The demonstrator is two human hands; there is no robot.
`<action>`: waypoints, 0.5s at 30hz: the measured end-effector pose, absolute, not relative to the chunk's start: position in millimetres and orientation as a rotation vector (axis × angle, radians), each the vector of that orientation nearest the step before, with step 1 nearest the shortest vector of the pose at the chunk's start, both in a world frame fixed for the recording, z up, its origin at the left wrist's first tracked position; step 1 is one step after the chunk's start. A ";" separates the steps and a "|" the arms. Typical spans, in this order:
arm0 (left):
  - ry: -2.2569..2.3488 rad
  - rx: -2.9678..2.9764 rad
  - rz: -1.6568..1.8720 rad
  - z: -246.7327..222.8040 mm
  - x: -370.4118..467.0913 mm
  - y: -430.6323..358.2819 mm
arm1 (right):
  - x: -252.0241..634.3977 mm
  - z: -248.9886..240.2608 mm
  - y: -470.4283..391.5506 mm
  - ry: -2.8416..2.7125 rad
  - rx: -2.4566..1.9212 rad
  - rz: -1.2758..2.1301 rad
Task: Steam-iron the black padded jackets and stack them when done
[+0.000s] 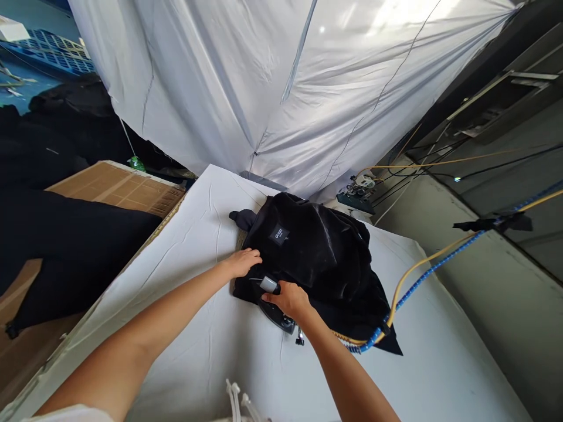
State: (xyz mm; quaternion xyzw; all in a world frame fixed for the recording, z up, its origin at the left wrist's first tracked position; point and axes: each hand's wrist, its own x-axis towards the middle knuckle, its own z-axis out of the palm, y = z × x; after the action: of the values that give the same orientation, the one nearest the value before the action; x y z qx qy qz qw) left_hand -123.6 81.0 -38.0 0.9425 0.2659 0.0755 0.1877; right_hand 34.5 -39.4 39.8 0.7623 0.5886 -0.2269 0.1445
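A black garment (321, 246) with a small dark label (279, 235) near its upper left lies bunched on the white padded table (185, 293). My right hand (291, 300) is wrapped round the handle of a steam iron (275, 313), which rests at the garment's lower left edge. A blue hose and a yellow cord run from the iron off to the right. My left hand (243, 262) touches the garment's left edge, its fingertips on the cloth; whether it pinches any fabric is too small to tell.
White sheeting (272, 88) hangs behind the table. Dark cloth (65, 252) and cardboard boxes (114, 187) lie at the left. The blue hose (440, 264) and yellow cord arch over the table's right side, beside a pale wall.
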 end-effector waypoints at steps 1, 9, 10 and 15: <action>0.766 2.635 0.180 -40.6 -124.7 85.6 | 34.3 40.1 -39.0 1.694 2.197 -0.662; 0.984 2.444 0.101 -47.2 -130.8 98.2 | 31.1 36.8 -33.2 1.711 2.199 -0.683; 1.019 2.428 0.117 -47.1 -130.2 97.3 | 30.6 36.4 -32.7 1.713 2.201 -0.682; 1.158 2.334 0.225 -48.5 -126.5 93.4 | 29.1 38.0 -32.2 1.672 2.240 -0.706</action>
State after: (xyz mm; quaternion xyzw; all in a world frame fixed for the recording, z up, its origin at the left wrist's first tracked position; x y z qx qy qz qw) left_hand -126.5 93.4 -48.5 0.8618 0.4276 0.0832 0.2599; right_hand 29.1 -32.2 38.0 0.7705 0.5751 -0.2428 0.1292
